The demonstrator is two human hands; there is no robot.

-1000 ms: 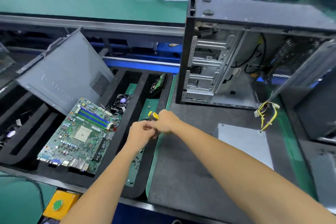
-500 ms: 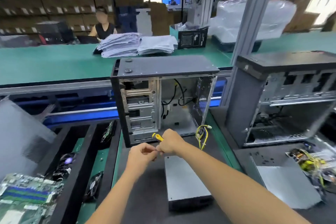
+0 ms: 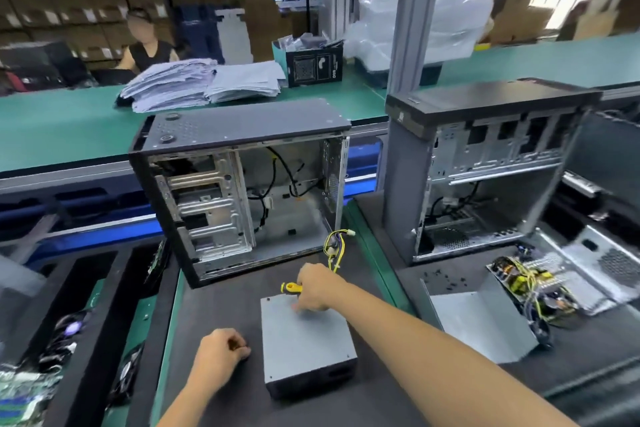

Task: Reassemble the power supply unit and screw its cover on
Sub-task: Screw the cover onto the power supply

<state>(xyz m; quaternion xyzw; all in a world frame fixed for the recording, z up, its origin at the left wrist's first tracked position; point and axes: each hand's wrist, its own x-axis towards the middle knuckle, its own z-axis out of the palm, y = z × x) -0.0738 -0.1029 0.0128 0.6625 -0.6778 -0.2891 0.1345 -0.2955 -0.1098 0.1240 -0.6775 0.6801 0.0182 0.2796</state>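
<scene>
A grey power supply unit [image 3: 306, 345] lies flat on the black mat, cover upward, with its yellow and black cable bundle [image 3: 334, 248] trailing toward the open case behind it. My right hand [image 3: 317, 286] grips a screwdriver with a yellow and black handle [image 3: 291, 287] over the unit's far left corner; the tip is hidden under my fingers. My left hand [image 3: 220, 355] sits just left of the unit with its fingers curled; whether it holds anything small cannot be made out.
An open computer case [image 3: 242, 191] stands behind the unit, a second one [image 3: 485, 166] to the right. Right of the mat lie a loose grey cover [image 3: 481, 326], several black screws [image 3: 440, 276] and an exposed circuit board [image 3: 533, 284]. Foam trays [image 3: 86, 305] with parts sit left.
My view swung right and up from the motherboard tray. My hands, together at the screwdriver earlier, have separated: the right carried the screwdriver onto the unit, the left dropped beside it.
</scene>
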